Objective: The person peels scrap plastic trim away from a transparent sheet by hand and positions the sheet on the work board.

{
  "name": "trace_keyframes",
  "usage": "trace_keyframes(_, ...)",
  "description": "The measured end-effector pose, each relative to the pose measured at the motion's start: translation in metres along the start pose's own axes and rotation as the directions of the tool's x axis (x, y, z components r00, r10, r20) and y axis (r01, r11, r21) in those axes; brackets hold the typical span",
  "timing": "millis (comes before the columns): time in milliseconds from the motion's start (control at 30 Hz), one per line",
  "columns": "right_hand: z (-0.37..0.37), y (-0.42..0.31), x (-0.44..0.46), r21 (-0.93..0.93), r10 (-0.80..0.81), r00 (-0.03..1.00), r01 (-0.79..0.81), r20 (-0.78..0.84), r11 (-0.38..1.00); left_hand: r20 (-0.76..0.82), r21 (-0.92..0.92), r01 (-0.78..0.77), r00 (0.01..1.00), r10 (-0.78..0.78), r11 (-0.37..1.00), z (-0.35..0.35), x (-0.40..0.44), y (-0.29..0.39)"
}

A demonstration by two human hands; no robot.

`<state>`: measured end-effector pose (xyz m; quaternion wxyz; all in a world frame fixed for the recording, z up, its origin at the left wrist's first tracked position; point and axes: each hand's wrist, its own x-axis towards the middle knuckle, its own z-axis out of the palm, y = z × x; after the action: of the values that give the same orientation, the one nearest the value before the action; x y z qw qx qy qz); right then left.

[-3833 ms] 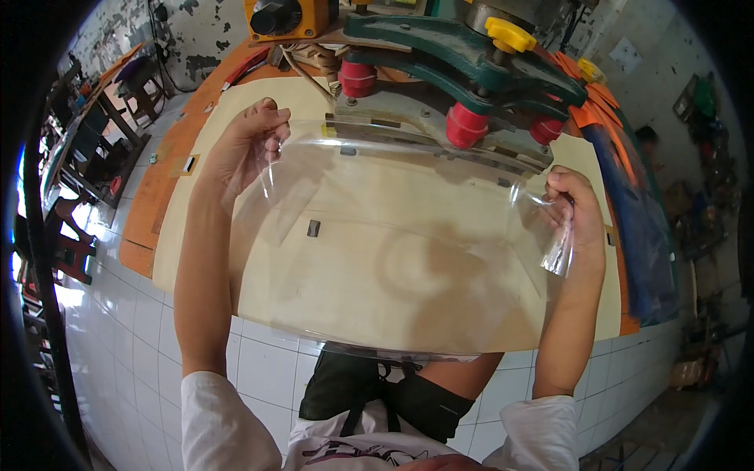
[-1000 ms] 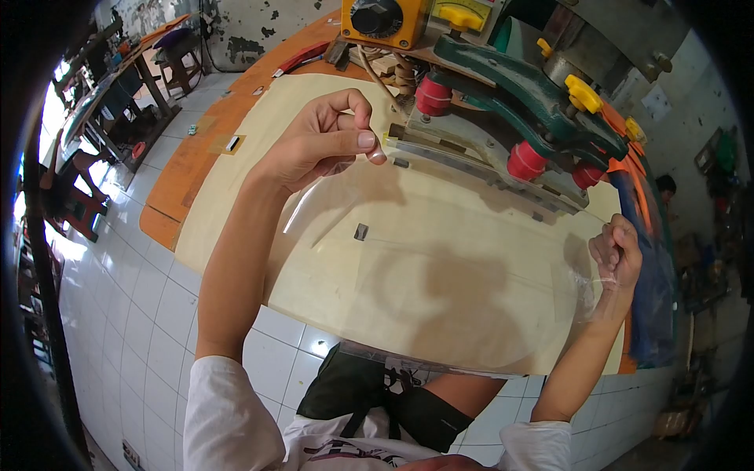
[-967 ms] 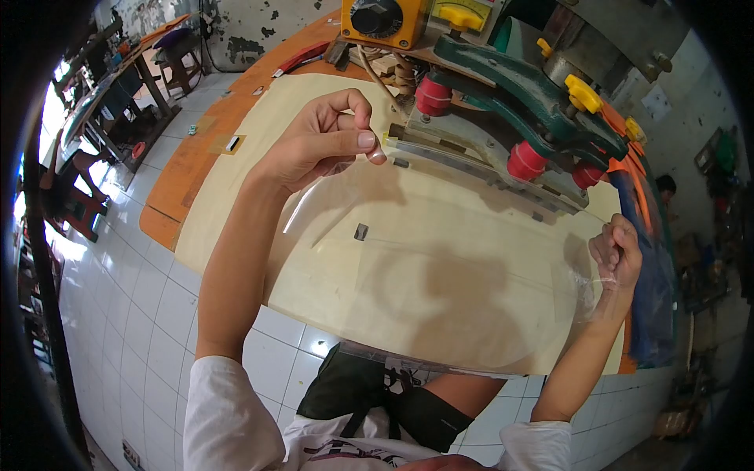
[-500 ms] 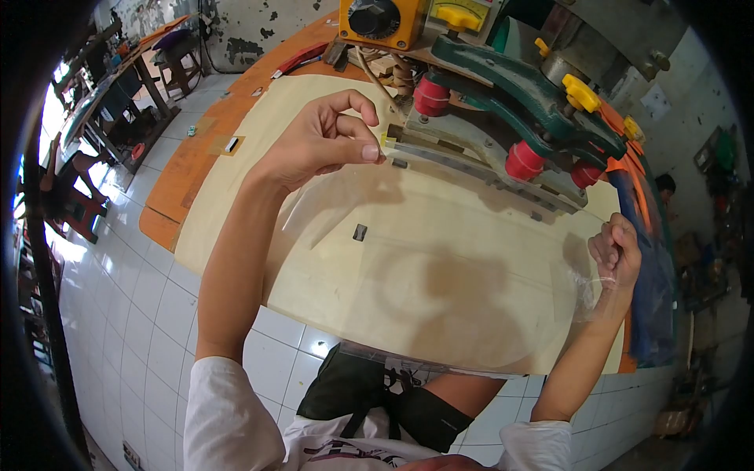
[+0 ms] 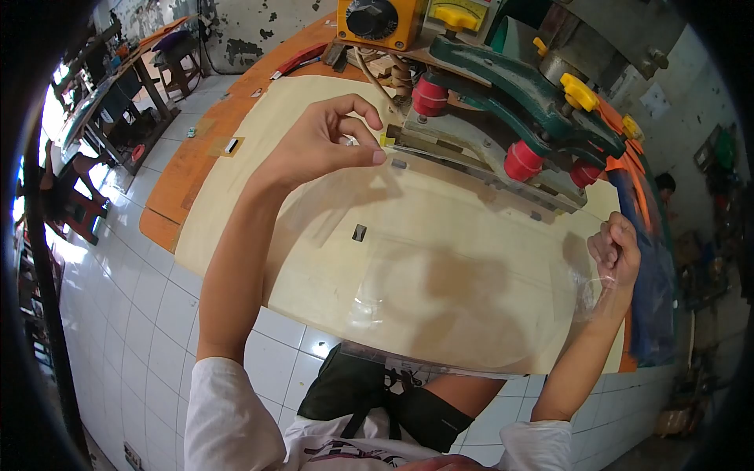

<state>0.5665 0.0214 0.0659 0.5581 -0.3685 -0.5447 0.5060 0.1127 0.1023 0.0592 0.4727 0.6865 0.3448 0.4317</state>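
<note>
A large sheet of clear plastic film (image 5: 366,308) lies loosely over the pale board (image 5: 224,200), its edges hard to make out. My left hand (image 5: 345,141) is raised above the board's upper left, fingers curled and a gap between index finger and thumb; no film shows between them. At the right edge my right hand (image 5: 615,247) is closed in a fist around gathered film, which hangs below it. Behind the board is a green machine (image 5: 503,86) with red insulators (image 5: 522,161) and a metal bar at its front.
An orange dial box (image 5: 377,22) stands behind the left hand. Small dark pieces (image 5: 359,232) dot the board. Blue sheets (image 5: 648,314) hang at the right edge, near a person's head (image 5: 665,185). Stools (image 5: 78,208) stand at far left.
Compared with the earliest frame, the view has shifted and my left hand no longer shows film in its fingers. The glare on the film by that hand has faded; new glare shows near the front.
</note>
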Motion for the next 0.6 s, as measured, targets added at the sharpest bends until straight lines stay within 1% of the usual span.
trace_keyframes(133,0.0015,-0.0009,-0.0003,-0.016,0.006,1.0,-0.006,-0.014,1.0,-0.017,0.079,-0.005,1.0,0.006,0.997,0.0004,0.0003,0.0015)
trace_keyframes(600,0.0009,0.0001,-0.0003,-0.017,0.003,1.0,-0.003,-0.029,1.0,-0.025,0.115,-0.003,1.0,0.006,0.993,0.0015,0.0001,0.0014)
